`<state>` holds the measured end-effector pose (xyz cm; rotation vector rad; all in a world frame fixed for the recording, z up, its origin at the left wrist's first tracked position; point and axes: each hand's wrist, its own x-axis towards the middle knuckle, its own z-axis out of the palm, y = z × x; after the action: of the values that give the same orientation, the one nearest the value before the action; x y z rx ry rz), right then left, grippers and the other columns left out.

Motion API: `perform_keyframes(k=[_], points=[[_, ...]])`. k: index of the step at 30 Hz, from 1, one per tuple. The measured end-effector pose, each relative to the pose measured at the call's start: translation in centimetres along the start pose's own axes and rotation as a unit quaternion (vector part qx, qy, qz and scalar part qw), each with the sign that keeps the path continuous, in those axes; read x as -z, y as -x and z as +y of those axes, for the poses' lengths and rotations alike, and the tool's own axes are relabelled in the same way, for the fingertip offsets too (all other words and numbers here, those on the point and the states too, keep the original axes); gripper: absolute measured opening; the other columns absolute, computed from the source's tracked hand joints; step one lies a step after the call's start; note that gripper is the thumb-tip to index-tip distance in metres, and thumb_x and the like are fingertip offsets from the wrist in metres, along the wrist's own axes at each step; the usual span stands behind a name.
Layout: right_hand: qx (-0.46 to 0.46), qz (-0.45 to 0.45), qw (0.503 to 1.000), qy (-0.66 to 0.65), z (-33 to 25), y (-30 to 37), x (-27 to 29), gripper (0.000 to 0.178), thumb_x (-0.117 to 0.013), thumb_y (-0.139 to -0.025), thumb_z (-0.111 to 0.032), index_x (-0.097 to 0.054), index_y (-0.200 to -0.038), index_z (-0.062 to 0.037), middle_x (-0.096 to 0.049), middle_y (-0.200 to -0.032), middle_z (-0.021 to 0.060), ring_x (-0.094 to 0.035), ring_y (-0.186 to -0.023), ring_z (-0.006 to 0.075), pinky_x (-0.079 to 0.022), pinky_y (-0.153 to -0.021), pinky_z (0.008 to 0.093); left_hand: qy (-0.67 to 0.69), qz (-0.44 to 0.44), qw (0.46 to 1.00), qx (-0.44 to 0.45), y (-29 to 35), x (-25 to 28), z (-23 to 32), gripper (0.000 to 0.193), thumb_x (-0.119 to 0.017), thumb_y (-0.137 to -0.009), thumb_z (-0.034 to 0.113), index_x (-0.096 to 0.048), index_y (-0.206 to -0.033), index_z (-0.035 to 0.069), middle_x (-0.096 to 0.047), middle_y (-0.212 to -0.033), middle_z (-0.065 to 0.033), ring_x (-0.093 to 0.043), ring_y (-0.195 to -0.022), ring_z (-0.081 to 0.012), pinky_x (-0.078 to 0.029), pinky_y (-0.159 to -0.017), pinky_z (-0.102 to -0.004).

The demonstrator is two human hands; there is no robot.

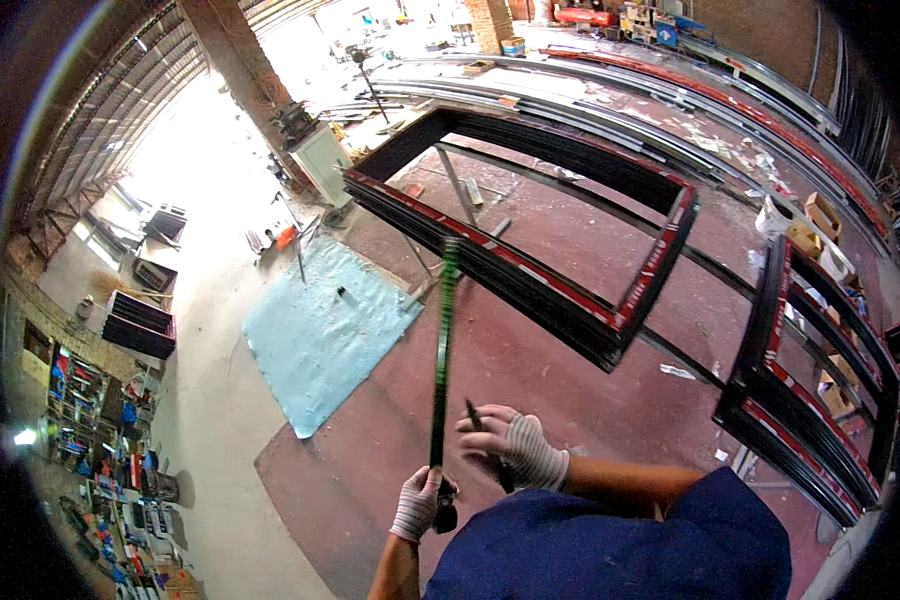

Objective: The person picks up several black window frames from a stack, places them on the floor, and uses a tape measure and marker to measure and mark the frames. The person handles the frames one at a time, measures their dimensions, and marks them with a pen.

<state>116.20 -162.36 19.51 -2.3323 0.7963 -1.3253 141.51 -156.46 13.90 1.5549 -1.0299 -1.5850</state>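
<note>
My left hand (418, 506), in a striped glove with bare fingertips, is closed on a tape measure (446, 516) with a dark case. Its long green and black blade (443, 350) runs forward, its far end overlapping the near side of a stack of black rectangular frames (540, 270); I cannot tell if they touch. To the right of the tape, my right hand (520, 445), gloved alike and slightly blurred, grips a thin dark marker (474, 416) with its tip pointing up. Part of the marker is hidden by the fingers.
The frames rest on a metal stand (457, 185). A second frame stack (770, 400) stands at the right. A light blue sheet (325, 330) covers floor at the left. Long metal profiles (610, 110) lie beyond. Tools crowd a rack (100, 470) at the far left.
</note>
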Motion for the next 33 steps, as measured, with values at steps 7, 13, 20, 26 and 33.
perform_keyframes(k=[7,13,20,26,33], points=[[0.05,-0.11,0.99,0.07,12.6,-10.7,-5.3,0.026,-0.068,-0.085,-0.029,-0.059,-0.106,-0.0166,-0.059,-0.086,0.0048,-0.063,-0.09,0.0255,-0.046,-0.096,0.0446,-0.146,-0.093,0.983,0.052,-9.9,4.6,10.9,0.026,-0.059,-0.102,0.025,-0.064,-0.093,0.001,-0.065,-0.074,-0.0045,-0.058,-0.065,-0.0117,-0.048,-0.061,-0.0284],[-0.032,-0.133,0.981,0.137,18.5,-14.5,-4.8,0.011,-0.059,-0.089,-0.023,-0.059,-0.099,-0.0169,-0.057,-0.076,0.0034,-0.062,-0.075,0.0241,-0.046,-0.075,0.0387,-0.232,-0.116,0.96,0.102,-18.4,6.3,16.7,0.026,-0.061,-0.1,0.02,-0.066,-0.09,-0.003,-0.067,-0.075,-0.0065,-0.059,-0.066,-0.0124,-0.049,-0.062,-0.0278],[-0.261,-0.033,0.924,0.279,23.9,-14.9,-0.2,0.017,-0.06,-0.09,-0.03,-0.06,-0.098,-0.0144,-0.062,-0.075,0.0081,-0.065,-0.073,0.0294,-0.047,-0.068,0.0424,-0.443,-0.194,0.873,0.057,-33.4,12.0,25.0,0.036,-0.064,-0.097,0.031,-0.067,-0.085,-0.002,-0.064,-0.069,-0.0052,-0.056,-0.061,-0.0134,-0.047,-0.058,-0.031],[-0.381,0.155,0.848,0.335,24.7,-15.3,-0.3,0.025,-0.071,-0.083,-0.037,-0.064,-0.097,-0.0164,-0.062,-0.078,0.0073,-0.065,-0.081,0.0308,-0.047,-0.075,0.0433,-0.575,-0.238,0.774,-0.117,-46.6,12.6,33.7,0.035,-0.064,-0.093,0.027,-0.066,-0.082,-0.006,-0.057,-0.063,-0.0129,-0.051,-0.06,-0.0162,-0.046,-0.06,-0.0348],[-0.463,0.258,0.753,0.391,26.2,-17.6,-2.8,0.025,-0.074,-0.081,-0.033,-0.064,-0.096,-0.0157,-0.063,-0.08,0.0089,-0.063,-0.081,0.0329,-0.047,-0.075,0.0444,-0.612,-0.331,0.661,-0.281,-57.4,7.7,39.9,0.034,-0.066,-0.093,0.027,-0.066,-0.078,-0.004,-0.054,-0.059,-0.0097,-0.047,-0.057,-0.0155,-0.043,-0.058,-0.035]])
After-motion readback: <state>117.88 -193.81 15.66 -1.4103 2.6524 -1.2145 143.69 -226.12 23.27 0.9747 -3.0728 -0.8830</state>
